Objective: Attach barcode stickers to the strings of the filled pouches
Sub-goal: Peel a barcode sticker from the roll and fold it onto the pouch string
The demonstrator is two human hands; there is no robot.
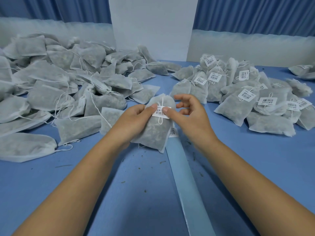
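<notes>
A filled grey-white pouch is held a little above the blue table at the centre. My left hand grips its left side, thumb on the left end of a white barcode sticker. The sticker is folded over the pouch's white string, whose loop hangs below it. My right hand presses its thumb on the sticker's right end, the other fingers spread and loosely curled above.
A big heap of unlabelled pouches fills the left of the blue table. A pile of stickered pouches lies at the right. A pale blue sticker backing strip runs from under the held pouch toward me. A white wall stands behind.
</notes>
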